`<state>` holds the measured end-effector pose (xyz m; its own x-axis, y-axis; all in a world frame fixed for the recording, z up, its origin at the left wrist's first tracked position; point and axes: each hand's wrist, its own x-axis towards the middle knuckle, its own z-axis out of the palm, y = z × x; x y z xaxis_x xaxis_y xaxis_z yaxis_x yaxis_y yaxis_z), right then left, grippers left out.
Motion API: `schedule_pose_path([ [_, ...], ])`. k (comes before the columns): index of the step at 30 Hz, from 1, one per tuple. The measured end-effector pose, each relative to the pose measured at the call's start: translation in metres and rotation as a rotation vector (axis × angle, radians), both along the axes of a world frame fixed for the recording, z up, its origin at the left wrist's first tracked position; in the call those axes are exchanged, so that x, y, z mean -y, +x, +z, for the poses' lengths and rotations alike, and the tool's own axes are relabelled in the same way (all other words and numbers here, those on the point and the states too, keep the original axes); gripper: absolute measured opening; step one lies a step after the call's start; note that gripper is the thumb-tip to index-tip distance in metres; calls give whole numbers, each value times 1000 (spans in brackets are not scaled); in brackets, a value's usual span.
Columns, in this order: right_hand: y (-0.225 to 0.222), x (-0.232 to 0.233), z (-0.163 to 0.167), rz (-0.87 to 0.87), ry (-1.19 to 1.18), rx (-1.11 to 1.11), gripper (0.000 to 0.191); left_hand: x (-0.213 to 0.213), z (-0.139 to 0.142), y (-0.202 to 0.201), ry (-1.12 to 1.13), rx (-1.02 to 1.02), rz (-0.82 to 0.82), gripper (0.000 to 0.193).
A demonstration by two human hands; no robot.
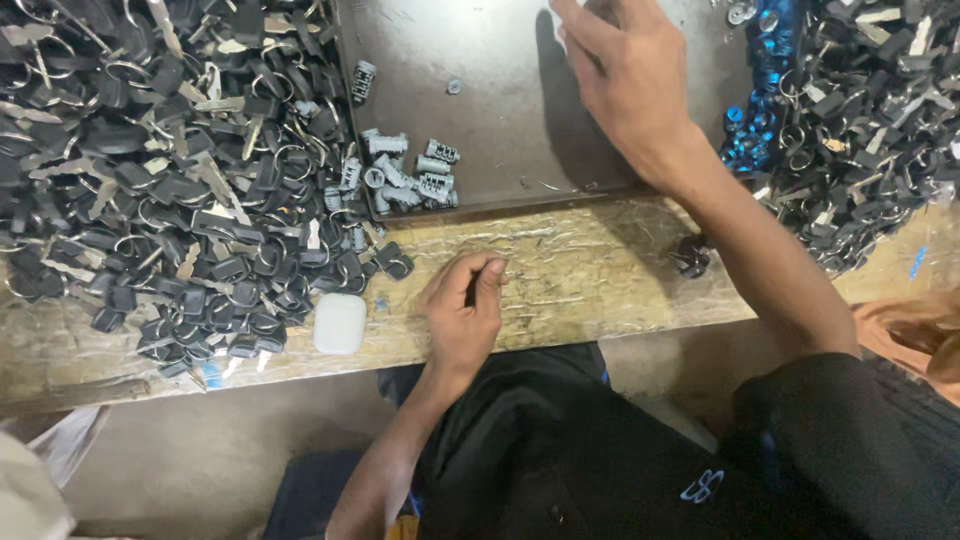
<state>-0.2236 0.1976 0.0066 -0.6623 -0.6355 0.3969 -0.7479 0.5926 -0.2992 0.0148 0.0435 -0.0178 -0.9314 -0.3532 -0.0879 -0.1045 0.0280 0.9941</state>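
Observation:
My left hand rests on the worn wooden bench with its fingers curled in; whether it pinches something small I cannot tell. My right hand reaches forward over the dark metal tray, fingers spread flat on its far part, nothing visibly held. A small cluster of grey lock cylinders lies in the tray's near left corner. A large heap of black-headed keys fills the bench to the left of my left hand.
A second heap of black keys with blue parts lies at the right. A small white case sits near the bench's front edge. One black key piece lies by my right forearm.

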Motion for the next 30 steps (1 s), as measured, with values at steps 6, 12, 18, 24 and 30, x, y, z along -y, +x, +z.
schedule_pose_path([
  [6,-19,24,12,25,264,10,10,5,4,-4,9,-82,-54,3],
  [12,-20,22,8,82,302,-68,12,7,8,0,101,17,-106,2],
  [18,8,23,26,92,120,415,4,19,8,-5,482,199,-123,8],
  [24,130,4,66,-106,-556,1535,15,28,31,-4,849,280,-113,10],
  [30,170,-8,70,-212,-690,1455,14,19,55,0,680,141,-187,8],
])
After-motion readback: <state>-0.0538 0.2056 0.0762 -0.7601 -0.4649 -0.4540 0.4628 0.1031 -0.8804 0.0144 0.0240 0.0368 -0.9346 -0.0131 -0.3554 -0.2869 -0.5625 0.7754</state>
